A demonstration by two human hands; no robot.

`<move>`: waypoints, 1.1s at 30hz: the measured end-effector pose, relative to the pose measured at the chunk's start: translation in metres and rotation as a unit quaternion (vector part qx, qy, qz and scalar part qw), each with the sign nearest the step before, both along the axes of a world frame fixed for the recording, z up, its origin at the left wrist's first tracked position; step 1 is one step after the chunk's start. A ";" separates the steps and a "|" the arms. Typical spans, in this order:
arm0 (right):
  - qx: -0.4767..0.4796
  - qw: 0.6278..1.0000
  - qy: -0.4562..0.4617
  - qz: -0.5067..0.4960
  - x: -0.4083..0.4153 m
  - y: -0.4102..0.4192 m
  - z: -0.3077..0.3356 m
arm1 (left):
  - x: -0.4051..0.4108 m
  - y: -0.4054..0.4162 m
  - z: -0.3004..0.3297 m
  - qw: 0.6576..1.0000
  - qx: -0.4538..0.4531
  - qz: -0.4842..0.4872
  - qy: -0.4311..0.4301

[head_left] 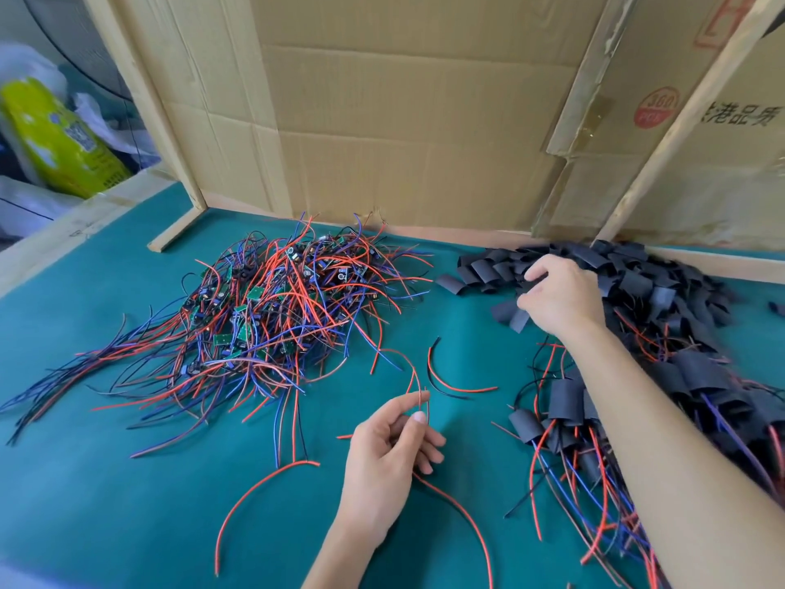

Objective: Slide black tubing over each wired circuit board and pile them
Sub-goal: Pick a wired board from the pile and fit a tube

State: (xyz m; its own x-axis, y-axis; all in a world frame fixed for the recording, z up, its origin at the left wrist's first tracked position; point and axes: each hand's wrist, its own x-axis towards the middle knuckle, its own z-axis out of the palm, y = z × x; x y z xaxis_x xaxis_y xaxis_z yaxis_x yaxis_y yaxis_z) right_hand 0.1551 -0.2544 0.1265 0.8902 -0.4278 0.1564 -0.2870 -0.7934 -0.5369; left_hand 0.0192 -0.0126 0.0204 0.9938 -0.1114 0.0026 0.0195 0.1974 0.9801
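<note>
While many bare boards point(255, 303) lie left of the sleeved pile point(637, 418), I judge the job partway. My left hand point(391, 457) pinches wires point(420, 401); my right hand point(560, 295) pinches tubing point(516, 318) beyond that pile.

L hand point(393, 450) pinches wires point(420, 401); R hand point(560, 297) grips tubing point(520, 318).

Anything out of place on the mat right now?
Yes. A few loose wires lie on the green mat between the boards pile and the sleeved pile, with no board attached. Nothing looks damaged.
</note>
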 end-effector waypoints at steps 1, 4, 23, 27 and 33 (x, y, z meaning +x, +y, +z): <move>0.037 0.999 -0.031 0.000 -0.010 0.005 0.004 | 0.000 -0.001 0.000 1.000 -0.009 -0.001 0.003; 0.111 0.988 -0.078 0.080 -0.056 0.045 0.004 | 0.001 -0.003 0.000 0.999 -0.030 -0.004 0.011; 0.423 0.878 -0.110 0.195 -0.138 0.090 -0.063 | -0.002 -0.002 0.004 0.998 0.054 0.002 0.013; 0.383 0.890 -0.215 0.124 -0.130 0.083 -0.043 | -0.002 -0.002 0.003 0.998 0.052 0.003 0.020; 0.170 0.922 -0.316 0.144 -0.123 0.097 -0.027 | -0.003 -0.003 0.003 0.998 0.057 0.002 0.021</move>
State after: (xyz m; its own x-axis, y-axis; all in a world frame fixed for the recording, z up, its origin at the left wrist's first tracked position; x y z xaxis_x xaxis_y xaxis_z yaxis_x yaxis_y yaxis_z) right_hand 0.0320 -0.1578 0.0996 0.7516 -0.3070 0.5839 0.3657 -0.5428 -0.7561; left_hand 0.0167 -0.0153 0.0229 0.9932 -0.1048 -0.0512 0.0601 0.0839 0.9947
